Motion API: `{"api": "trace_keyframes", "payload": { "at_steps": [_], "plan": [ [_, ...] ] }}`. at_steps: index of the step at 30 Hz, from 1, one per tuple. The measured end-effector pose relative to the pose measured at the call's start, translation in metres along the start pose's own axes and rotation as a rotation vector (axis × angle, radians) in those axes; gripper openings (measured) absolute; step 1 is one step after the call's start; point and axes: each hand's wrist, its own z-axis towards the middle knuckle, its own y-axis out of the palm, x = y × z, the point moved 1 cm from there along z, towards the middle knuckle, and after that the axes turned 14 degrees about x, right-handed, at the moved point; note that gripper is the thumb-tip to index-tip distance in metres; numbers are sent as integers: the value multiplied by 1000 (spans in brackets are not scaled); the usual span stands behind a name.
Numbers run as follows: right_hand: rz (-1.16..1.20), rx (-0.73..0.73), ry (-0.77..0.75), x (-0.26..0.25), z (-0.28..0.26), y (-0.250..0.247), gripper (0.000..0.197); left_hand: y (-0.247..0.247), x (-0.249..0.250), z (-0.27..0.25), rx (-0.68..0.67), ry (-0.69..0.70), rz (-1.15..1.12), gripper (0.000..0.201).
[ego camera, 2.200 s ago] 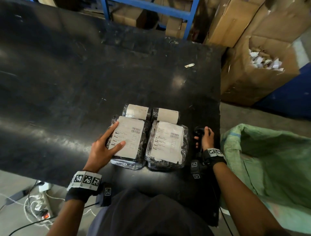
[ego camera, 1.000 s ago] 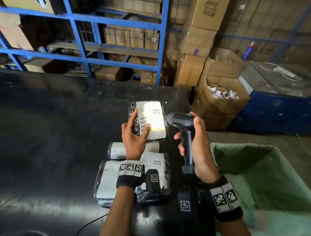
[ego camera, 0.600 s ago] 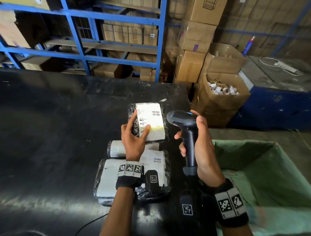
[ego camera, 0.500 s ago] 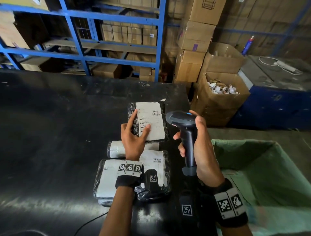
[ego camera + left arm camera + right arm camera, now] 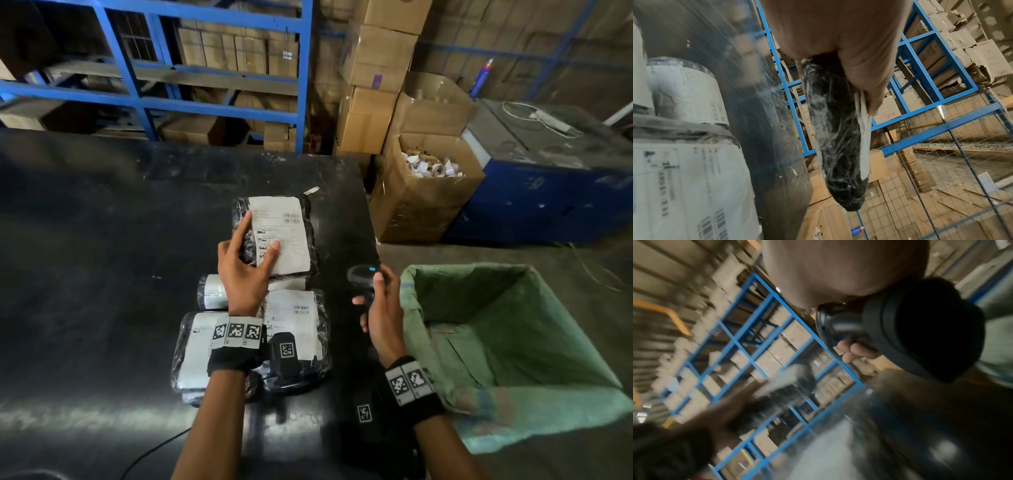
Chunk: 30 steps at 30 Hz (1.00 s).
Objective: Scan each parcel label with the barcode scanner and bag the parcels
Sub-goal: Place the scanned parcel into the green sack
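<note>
My left hand (image 5: 245, 270) grips a black plastic-wrapped parcel (image 5: 287, 236) with a white label, lifted above the black table (image 5: 102, 240); in the left wrist view the parcel (image 5: 836, 146) hangs edge-on under my thumb. My right hand (image 5: 380, 308) holds the black barcode scanner (image 5: 359, 275) low by the table's right edge; the scanner (image 5: 910, 331) fills the right wrist view. More labelled parcels lie on the table: a rolled one (image 5: 212, 296), a flat one (image 5: 298, 325) and another (image 5: 195, 353) nearest me. The open green bag (image 5: 479, 325) stands to the right.
An open cardboard box (image 5: 421, 192) of paper scraps stands beyond the table's right corner, with stacked boxes behind it. Blue shelving (image 5: 205, 68) runs along the back. A blue cabinet (image 5: 548, 192) is at the far right. A cable (image 5: 154, 452) hangs off the near table edge.
My right hand has lowered the scanner from beside the raised parcel down toward the table's right edge. The left hand still holds the parcel up in about the same place.
</note>
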Motion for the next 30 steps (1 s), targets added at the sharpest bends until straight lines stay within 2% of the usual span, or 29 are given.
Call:
{"api": "trace_keyframes", "payload": {
  "at_steps": [4, 8, 12, 16, 18, 20, 22, 25, 30],
  "plan": [
    [-186, 58, 179, 94, 2, -11, 31, -7, 0, -9, -12, -28, 5, 71],
    [-241, 25, 302, 168, -12, -17, 36, -12, 0, -22, -54, -73, -15, 70],
    [-211, -45, 316, 190, -26, -20, 38, -12, 0, -36, -93, -70, 11, 69],
    [-455, -3, 106, 170, -11, -25, 55, -5, -3, -46, -135, -151, -50, 68],
    [-402, -3, -84, 140, -1, -27, 56, 1, -2, -48, -140, -161, -52, 68],
    [-264, -43, -207, 100, 8, -24, 52, 8, 2, -49, -156, -155, -58, 68],
    [-164, -88, -255, 59, 18, -20, 47, 16, 4, -50, -194, -169, -90, 68],
    [-80, -200, -286, 14, 33, -15, 49, 28, 10, -54, -250, -200, -116, 71],
    [45, -348, -271, -12, 44, -16, 52, 53, 32, -70, -311, -214, -182, 71]
  ]
}}
